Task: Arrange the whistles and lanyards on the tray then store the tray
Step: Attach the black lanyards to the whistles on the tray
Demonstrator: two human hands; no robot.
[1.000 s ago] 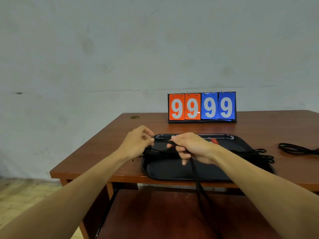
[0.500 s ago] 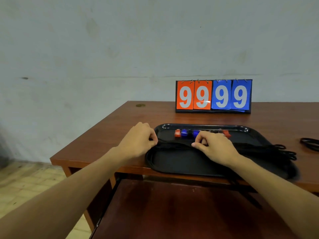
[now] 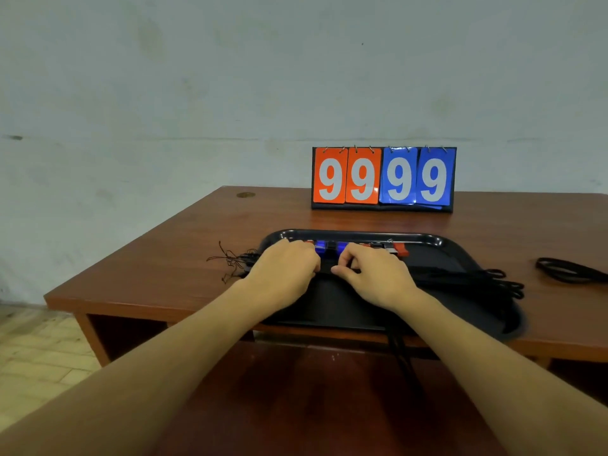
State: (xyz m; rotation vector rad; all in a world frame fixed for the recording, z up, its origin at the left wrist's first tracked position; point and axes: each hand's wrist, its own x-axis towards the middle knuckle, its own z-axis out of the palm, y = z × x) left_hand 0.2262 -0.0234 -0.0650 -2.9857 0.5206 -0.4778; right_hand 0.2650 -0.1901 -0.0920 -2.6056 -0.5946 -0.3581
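Both hands, left hand (image 3: 285, 268) and right hand (image 3: 373, 276), have dropped onto the tray (image 3: 427, 238) and drawn close together, each pinching the black lanyard (image 3: 325, 270) beside the whistles (image 3: 326, 249). Laying down looks nearly done. One spare lanyard (image 3: 569, 270) waits on the counter (image 3: 197, 251).

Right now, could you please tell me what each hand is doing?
Left hand: pinching the black lanyard over the tray.
Right hand: pinching the same lanyard.

The flip scoreboard (image 3: 383, 179) standing at the back of the table (image 3: 184, 251) reads 99 on orange cards and 99 on blue cards.
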